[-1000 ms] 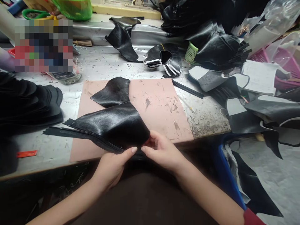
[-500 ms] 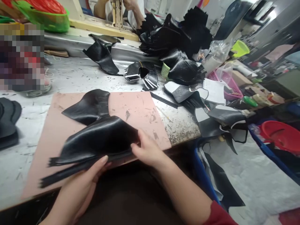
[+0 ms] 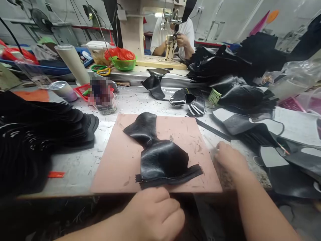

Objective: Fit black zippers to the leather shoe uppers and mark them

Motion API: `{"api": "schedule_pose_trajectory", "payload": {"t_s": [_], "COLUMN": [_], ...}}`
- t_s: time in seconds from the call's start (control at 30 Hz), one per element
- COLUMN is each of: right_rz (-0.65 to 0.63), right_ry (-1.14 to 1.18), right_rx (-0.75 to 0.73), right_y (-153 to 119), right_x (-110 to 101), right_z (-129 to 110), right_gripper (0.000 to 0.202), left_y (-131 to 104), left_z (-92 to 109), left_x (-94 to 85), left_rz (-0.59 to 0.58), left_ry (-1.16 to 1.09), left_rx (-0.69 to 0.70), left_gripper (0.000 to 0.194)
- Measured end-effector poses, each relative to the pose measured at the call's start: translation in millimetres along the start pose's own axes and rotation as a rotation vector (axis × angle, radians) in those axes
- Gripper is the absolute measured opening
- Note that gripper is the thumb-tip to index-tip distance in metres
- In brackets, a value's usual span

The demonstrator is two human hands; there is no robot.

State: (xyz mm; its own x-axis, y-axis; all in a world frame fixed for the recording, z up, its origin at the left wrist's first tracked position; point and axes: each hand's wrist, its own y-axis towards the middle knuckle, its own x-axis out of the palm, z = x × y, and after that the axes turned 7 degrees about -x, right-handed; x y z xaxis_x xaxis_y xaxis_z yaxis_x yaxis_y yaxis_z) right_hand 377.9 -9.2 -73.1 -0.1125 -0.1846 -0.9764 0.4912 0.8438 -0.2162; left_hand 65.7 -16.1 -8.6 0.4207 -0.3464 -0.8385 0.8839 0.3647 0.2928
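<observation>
At the centre of the frame, the leather [image 3: 163,155] is laid on the pink board [image 3: 107,170], its long axis slanted from upper left to lower right, its pointed corner turned left. The zip [image 3: 173,181] is already set along the lower edge, its tails left untrimmed; whether it is fixed cannot be told. Below, the left hand [image 3: 155,214] is curled; right of the board, the right hand [image 3: 232,162] is bunched, any grip in either being hidden

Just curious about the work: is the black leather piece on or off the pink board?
On: the black leather piece lies within the edges of the pink board.
</observation>
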Motion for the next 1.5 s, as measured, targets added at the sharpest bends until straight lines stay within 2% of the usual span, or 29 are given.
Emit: {"api": "schedule_pose_trajectory", "payload": {"t_s": [0.07, 0.13, 0.23, 0.27, 0.3, 0.37, 0.43, 0.53, 0.67, 0.77, 1.13, 1.5], "right_rz": [-0.020, 0.082, 0.419, 0.501, 0.530, 0.443, 0.339, 0.296, 0.391, 0.434, 0.392, 0.389], "right_ry": [-0.008, 0.092, 0.564, 0.747, 0.898, 1.112, 1.213, 1.140, 0.970, 0.938, 0.861, 0.838], "right_rx": [0.020, 0.037, -0.030, -0.103, -0.206, -0.442, -0.581, -0.624, -0.691, -0.722, -0.747, -0.789], "right_y": [0.8, -7.6, -38.6, -51.9, -65.0, -87.9, -102.7, -109.6, -107.6, -107.1, -107.8, -107.9], "right_x": [-8.2, -16.1, -22.4, -22.3, -20.8, -14.5, -5.3, 9.4, 23.3, 27.9, 25.5, 23.8], "right_z": [5.0, 7.8, -0.4, -7.8, -17.2, -39.2, -59.6, -77.6, -81.1, -80.5, -83.2, -82.7], "right_gripper": [0.029, 0.020, 0.007, 0.011, 0.012, 0.010, 0.013, 0.015, 0.013, 0.013, 0.015, 0.014], "left_y": [1.9, -0.3, -4.9, -4.8, -3.4, 2.5, 9.3, 13.3, 8.8, 7.8, 9.2, 7.3], "left_z": [-1.6, -2.4, -1.2, -0.4, 0.3, 0.6, -1.5, -7.7, -11.8, -10.5, -9.3, -9.8], "left_x": [1.6, 1.4, 0.7, 1.8, 4.0, 12.3, 24.6, 43.4, 54.8, 54.6, 53.4, 56.2], "left_rz": [0.064, 0.099, 0.137, 0.142, 0.143, 0.131, 0.072, -0.026, -0.054, -0.056, -0.090, -0.058], "left_ry": [0.188, 0.286, 0.367, 0.406, 0.452, 0.538, 0.591, 0.613, 0.628, 0.630, 0.596, 0.544], "left_rx": [0.064, 0.089, 0.083, 0.075, 0.069, 0.057, 0.031, -0.001, -0.028, -0.029, -0.027, -0.039], "left_gripper": [0.023, 0.025, 0.030, 0.030, 0.029, 0.027, 0.025, 0.020, 0.020, 0.020, 0.026, 0.028]}}
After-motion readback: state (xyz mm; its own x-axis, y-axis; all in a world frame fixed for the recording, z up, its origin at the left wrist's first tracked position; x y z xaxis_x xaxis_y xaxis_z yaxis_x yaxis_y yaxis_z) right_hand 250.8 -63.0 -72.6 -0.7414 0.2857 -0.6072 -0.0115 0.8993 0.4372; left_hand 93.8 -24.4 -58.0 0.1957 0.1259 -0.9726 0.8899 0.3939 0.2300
